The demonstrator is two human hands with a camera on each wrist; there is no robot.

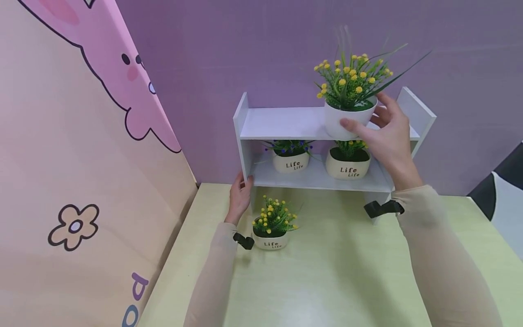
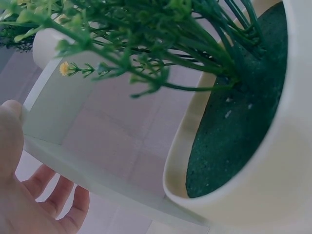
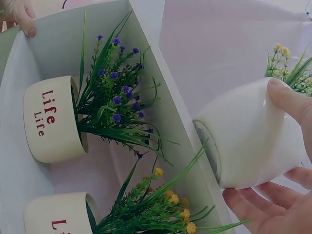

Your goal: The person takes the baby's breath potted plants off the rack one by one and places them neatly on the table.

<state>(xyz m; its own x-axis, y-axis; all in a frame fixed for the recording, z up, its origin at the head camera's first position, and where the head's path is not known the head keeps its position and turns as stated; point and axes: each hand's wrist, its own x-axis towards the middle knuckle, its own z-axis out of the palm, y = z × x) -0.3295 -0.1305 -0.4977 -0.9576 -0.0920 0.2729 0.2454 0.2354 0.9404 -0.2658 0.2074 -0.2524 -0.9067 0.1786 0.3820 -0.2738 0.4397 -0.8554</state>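
Observation:
Near the right end of the white two-tier shelf, my right hand grips a potted plant with yellow flowers and a plain white round pot. The thumb lies on the pot's near side and the fingers go round its far side. In the right wrist view the pot's base is at the top board's edge; whether it bears weight there I cannot tell. My left hand holds the lower left side panel of the shelf, thumb and fingers on opposite faces in the left wrist view.
On the lower board stand a blue-flowered pot and a yellow-flowered pot, both cream and marked "Life". A similar yellow-flowered pot stands on the table beside my left wrist. The purple wall rises behind; a black-and-white object is at right.

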